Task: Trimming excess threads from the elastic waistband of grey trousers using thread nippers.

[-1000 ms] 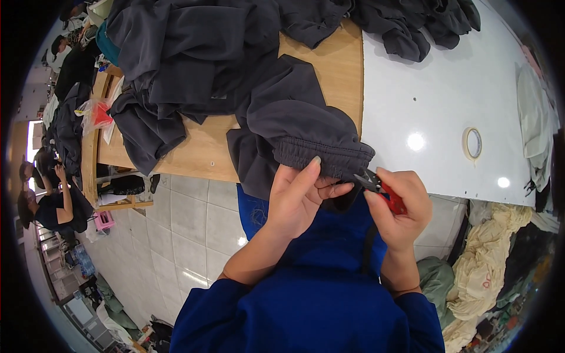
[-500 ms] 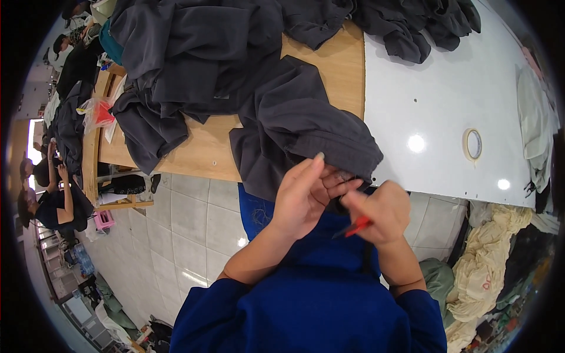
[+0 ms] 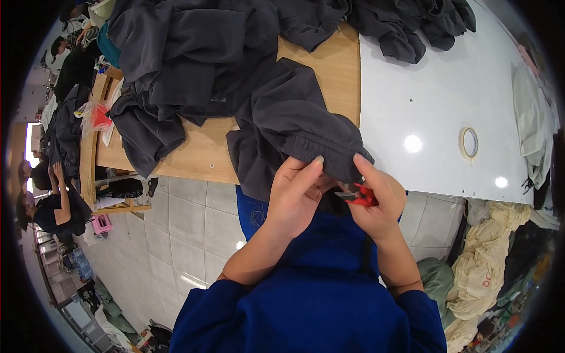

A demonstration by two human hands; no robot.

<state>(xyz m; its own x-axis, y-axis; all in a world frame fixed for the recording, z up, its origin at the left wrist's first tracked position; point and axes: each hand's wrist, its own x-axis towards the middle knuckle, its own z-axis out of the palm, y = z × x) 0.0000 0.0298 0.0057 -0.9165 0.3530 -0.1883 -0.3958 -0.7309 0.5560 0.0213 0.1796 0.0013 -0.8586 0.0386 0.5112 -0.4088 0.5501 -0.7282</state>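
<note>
A dark grey garment (image 3: 294, 117) hangs over the table's near edge, its gathered, elastic-looking edge turned toward me. My left hand (image 3: 296, 197) is closed on that edge, thumb on top and fingers beneath. Red-handled thread snips (image 3: 365, 196) rest in my right hand (image 3: 381, 206), their short metal blades pointing left toward my left fingers. The right thumb also presses on the right end of the gathered edge. The underside of the cloth and some of my fingertips are hidden.
More dark grey garments (image 3: 194, 53) are heaped on the wooden tabletop (image 3: 212, 141). On the white tabletop (image 3: 388, 112) to the right lies a tape roll (image 3: 468, 143). Cream cloth (image 3: 485, 259) is piled below it. Co-workers (image 3: 50, 206) are at the far left.
My right hand, blurred before, has come up to the cloth and its thumb now presses the gathered edge. The snips have turned with it. The gathered edge shows more openly.
</note>
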